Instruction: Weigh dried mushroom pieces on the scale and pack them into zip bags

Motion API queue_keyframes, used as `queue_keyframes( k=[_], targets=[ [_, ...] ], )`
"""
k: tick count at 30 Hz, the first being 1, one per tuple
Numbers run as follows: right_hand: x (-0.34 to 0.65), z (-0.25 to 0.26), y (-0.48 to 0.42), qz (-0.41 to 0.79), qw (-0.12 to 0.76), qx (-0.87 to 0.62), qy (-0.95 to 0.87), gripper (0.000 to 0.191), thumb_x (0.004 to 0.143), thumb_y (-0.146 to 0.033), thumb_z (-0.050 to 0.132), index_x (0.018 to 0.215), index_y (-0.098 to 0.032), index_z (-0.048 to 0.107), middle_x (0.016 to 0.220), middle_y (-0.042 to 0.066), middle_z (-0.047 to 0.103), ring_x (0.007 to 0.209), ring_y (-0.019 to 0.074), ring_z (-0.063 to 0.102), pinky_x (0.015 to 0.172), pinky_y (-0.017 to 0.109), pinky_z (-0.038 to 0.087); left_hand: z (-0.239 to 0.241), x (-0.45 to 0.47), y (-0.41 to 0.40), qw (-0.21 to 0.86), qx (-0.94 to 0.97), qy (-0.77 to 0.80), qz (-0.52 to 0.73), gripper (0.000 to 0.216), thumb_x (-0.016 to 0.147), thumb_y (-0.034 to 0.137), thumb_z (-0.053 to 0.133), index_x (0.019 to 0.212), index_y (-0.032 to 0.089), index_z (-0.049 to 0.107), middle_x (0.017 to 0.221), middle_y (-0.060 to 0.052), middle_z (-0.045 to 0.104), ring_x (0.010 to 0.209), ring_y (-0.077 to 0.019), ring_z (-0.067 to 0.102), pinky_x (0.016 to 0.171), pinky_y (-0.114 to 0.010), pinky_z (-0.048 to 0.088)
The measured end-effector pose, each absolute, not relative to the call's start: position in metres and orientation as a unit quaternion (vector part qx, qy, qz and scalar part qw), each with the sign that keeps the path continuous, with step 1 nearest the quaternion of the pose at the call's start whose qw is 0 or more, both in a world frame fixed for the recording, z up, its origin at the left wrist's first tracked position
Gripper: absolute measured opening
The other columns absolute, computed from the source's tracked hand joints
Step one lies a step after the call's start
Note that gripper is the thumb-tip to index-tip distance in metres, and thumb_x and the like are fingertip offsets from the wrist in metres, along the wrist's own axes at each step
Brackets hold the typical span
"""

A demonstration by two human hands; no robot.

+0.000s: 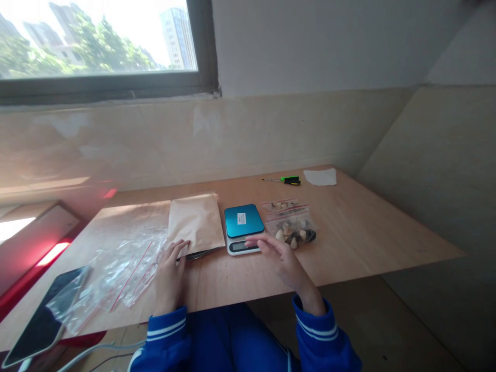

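My left hand [170, 274] lies flat on the wooden table [368, 227], fingers stretched out, its tips touching the near edge of a brown paper envelope [197, 222]. My right hand [277, 256] hovers open, fingers together and extended toward the front of a small scale with a blue top [243, 227]. Just right of the scale lies a clear zip bag with stones or shells [294, 231], and behind it a second, nearly flat zip bag [283, 205].
A heap of clear zip bags with red seals [120, 263] lies at the left. A dark phone or tablet [42, 320] rests at the table's near left corner. A green-handled screwdriver [285, 180] and a white paper [320, 176] lie at the back.
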State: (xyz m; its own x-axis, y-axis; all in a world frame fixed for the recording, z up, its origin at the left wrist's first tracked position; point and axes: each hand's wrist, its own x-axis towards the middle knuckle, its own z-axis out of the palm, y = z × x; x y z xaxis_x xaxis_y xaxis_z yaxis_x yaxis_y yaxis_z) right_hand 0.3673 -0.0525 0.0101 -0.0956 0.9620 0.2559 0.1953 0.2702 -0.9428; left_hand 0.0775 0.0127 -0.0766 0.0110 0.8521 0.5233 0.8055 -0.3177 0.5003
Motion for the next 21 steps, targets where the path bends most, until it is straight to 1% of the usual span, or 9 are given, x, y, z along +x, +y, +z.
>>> queue_keyframes(
  k=[2,4,6,9,11,14,16,18,21],
  targets=[
    [0.343,0.019,-0.059,0.415,0.452,-0.400,-0.681,0.029,0.099,-0.032,0.043,0.112,-0.022,0.067,0.114,0.005,0.070,0.109,0.0176,0.064,0.099,0.034,0.049,-0.068,0.081,0.009,-0.009,0.687,0.609,0.396,0.028,0.091,0.031,0.049,0.109,0.028,0.070,0.108,-0.005,0.072,0.094,-0.0233,0.067,0.074,-0.032,0.050],
    [0.317,0.022,-0.064,0.391,0.433,-0.353,-0.731,0.030,0.099,-0.025,0.042,0.117,-0.021,0.065,0.118,0.005,0.069,0.115,0.0155,0.061,0.103,0.032,0.046,-0.054,0.085,0.000,-0.059,0.669,0.621,0.403,0.025,0.090,0.033,0.054,0.108,0.030,0.072,0.099,-0.003,0.075,0.077,-0.0194,0.069,0.057,-0.025,0.043],
    [0.291,0.019,-0.065,0.344,0.439,-0.341,-0.757,0.032,0.099,-0.020,0.040,0.122,-0.018,0.062,0.125,0.007,0.065,0.123,0.0143,0.055,0.108,0.031,0.043,-0.036,0.091,-0.011,-0.102,0.664,0.602,0.431,0.023,0.090,0.034,0.057,0.105,0.031,0.073,0.092,-0.002,0.076,0.073,-0.0178,0.069,0.053,-0.024,0.039],
    [0.261,0.012,-0.064,0.251,0.431,-0.381,-0.778,0.036,0.099,-0.015,0.037,0.129,-0.013,0.057,0.134,0.009,0.059,0.133,0.0160,0.046,0.113,0.031,0.038,-0.010,0.102,-0.028,-0.092,0.667,0.548,0.495,0.021,0.089,0.030,0.060,0.104,0.031,0.074,0.095,-0.001,0.076,0.085,-0.0179,0.070,0.067,-0.025,0.047],
    [0.249,0.010,-0.064,0.187,0.395,-0.430,-0.790,0.038,0.098,-0.012,0.036,0.130,-0.011,0.054,0.129,0.012,0.061,0.129,0.0205,0.048,0.108,0.034,0.044,0.002,0.109,-0.036,-0.067,0.665,0.514,0.537,0.020,0.086,0.026,0.063,0.102,0.030,0.074,0.096,0.000,0.076,0.087,-0.0187,0.070,0.077,-0.028,0.050],
    [0.241,0.012,-0.064,0.132,0.296,-0.505,-0.800,0.035,0.093,-0.006,0.039,0.122,-0.010,0.058,0.104,0.014,0.068,0.101,0.0256,0.063,0.086,0.038,0.056,0.007,0.119,-0.043,-0.038,0.643,0.503,0.576,0.019,0.082,0.023,0.067,0.099,0.029,0.075,0.094,0.000,0.076,0.081,-0.0187,0.070,0.078,-0.031,0.052],
    [0.238,0.013,-0.061,0.115,0.248,-0.529,-0.804,0.032,0.090,-0.003,0.042,0.114,-0.011,0.061,0.096,0.013,0.068,0.089,0.0262,0.065,0.077,0.040,0.057,0.003,0.124,-0.045,-0.025,0.624,0.508,0.594,0.020,0.081,0.021,0.068,0.098,0.028,0.076,0.094,0.000,0.076,0.080,-0.0188,0.070,0.078,-0.031,0.053],
    [0.233,0.012,-0.054,0.095,0.237,-0.554,-0.793,0.031,0.090,-0.003,0.043,0.115,-0.011,0.060,0.105,0.017,0.067,0.095,0.0290,0.064,0.081,0.044,0.056,-0.002,0.127,-0.046,-0.019,0.618,0.503,0.604,0.021,0.080,0.019,0.069,0.098,0.028,0.076,0.094,0.000,0.076,0.082,-0.0189,0.070,0.079,-0.032,0.053],
    [0.227,0.009,-0.036,0.094,0.260,-0.550,-0.788,0.034,0.090,-0.002,0.045,0.119,-0.012,0.059,0.113,0.020,0.065,0.102,0.0312,0.062,0.085,0.047,0.054,-0.009,0.130,-0.050,-0.008,0.639,0.480,0.601,0.023,0.080,0.016,0.069,0.097,0.029,0.076,0.094,0.000,0.076,0.083,-0.0193,0.070,0.080,-0.032,0.053]
  ],
)
